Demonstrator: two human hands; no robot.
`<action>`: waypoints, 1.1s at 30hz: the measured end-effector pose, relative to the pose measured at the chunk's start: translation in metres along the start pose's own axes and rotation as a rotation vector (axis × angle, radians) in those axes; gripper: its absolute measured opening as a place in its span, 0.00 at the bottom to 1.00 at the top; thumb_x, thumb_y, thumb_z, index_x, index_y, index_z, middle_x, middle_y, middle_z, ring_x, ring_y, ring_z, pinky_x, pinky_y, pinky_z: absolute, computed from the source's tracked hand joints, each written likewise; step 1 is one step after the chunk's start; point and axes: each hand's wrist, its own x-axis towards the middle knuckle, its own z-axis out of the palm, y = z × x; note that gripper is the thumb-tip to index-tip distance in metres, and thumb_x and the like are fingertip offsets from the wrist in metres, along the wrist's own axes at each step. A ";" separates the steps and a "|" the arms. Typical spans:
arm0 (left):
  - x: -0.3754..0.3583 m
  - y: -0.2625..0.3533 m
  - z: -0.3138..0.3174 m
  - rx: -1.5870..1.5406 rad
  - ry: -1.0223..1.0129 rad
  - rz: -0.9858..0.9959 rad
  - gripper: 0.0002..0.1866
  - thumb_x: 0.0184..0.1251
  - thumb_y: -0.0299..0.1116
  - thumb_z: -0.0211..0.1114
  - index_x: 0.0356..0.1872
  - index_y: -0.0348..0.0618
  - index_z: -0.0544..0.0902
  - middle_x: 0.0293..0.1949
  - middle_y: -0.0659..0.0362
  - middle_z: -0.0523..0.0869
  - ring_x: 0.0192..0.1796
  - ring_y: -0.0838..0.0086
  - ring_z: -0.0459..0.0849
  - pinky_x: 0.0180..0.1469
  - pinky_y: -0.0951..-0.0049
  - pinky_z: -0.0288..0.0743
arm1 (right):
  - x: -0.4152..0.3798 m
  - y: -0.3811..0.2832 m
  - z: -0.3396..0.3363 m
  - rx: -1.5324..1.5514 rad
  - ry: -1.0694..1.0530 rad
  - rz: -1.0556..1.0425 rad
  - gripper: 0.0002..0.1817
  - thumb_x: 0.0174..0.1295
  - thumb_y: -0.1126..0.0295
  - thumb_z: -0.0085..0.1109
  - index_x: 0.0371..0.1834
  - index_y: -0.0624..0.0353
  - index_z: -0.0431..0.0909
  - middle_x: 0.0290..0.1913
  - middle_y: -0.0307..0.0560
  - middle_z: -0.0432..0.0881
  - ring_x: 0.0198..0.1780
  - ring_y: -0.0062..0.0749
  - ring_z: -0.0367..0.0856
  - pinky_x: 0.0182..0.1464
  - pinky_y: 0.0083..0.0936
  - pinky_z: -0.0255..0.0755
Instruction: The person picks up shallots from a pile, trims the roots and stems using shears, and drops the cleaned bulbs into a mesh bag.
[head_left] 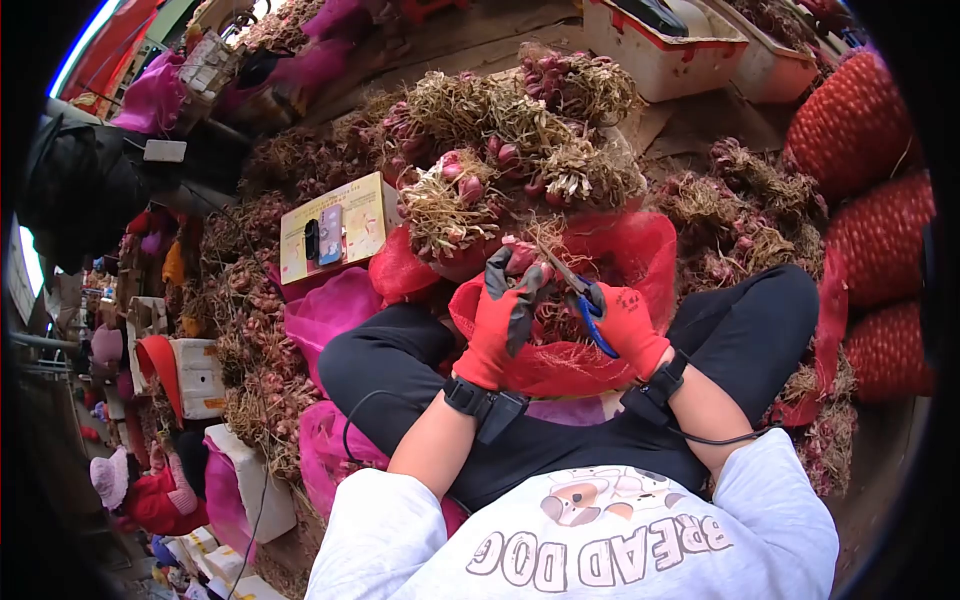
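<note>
My left hand point(498, 322), in a red glove with dark fingers, grips a small bunch of shallots point(520, 256) with dry roots and stalks. Blue-handled scissors point(588, 308) are in my gloved right hand point(630, 322), their blades pointing up and left, right at the bunch. Both hands are over an open red mesh bag point(655, 262) between my bent legs, with loose shallots point(553, 325) inside it. Just beyond the bag rises a pile of tied shallot bundles point(500, 125), roots and dry stalks sticking out.
Left of the pile, a yellow box point(367, 208) carries a phone point(330, 235). Full red mesh sacks point(855, 125) line the right side. White foam boxes point(665, 60) stand at the back. More shallots point(250, 350) cover the floor at left; a person in red point(165, 495) is farther off.
</note>
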 end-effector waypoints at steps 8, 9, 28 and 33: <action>0.021 0.002 -0.034 -0.255 -0.029 -0.025 0.24 0.68 0.21 0.55 0.63 0.50 0.62 0.48 0.60 0.75 0.48 0.71 0.80 0.59 0.61 0.77 | -0.029 -0.032 -0.059 0.003 0.041 -0.028 0.23 0.55 0.49 0.66 0.45 0.55 0.79 0.37 0.49 0.83 0.38 0.46 0.83 0.39 0.35 0.75; 0.023 -0.004 -0.037 -0.217 -0.062 0.033 0.23 0.68 0.21 0.54 0.62 0.49 0.63 0.49 0.60 0.74 0.49 0.72 0.80 0.60 0.61 0.76 | -0.033 -0.031 -0.057 0.000 0.087 -0.055 0.23 0.53 0.49 0.67 0.44 0.54 0.79 0.36 0.48 0.83 0.37 0.45 0.83 0.38 0.35 0.75; 0.009 -0.012 -0.023 -0.214 -0.213 0.100 0.24 0.68 0.17 0.53 0.62 0.50 0.63 0.49 0.57 0.75 0.54 0.70 0.78 0.63 0.60 0.74 | -0.031 -0.025 -0.033 0.228 0.096 -0.037 0.21 0.55 0.51 0.65 0.43 0.54 0.80 0.30 0.51 0.82 0.33 0.49 0.82 0.36 0.38 0.74; 0.014 -0.020 -0.025 0.111 -0.083 0.124 0.26 0.66 0.13 0.51 0.62 0.49 0.63 0.52 0.55 0.75 0.53 0.69 0.80 0.63 0.62 0.74 | -0.028 -0.013 -0.028 0.012 0.139 -0.115 0.19 0.57 0.52 0.63 0.41 0.55 0.78 0.34 0.51 0.82 0.35 0.47 0.82 0.36 0.39 0.74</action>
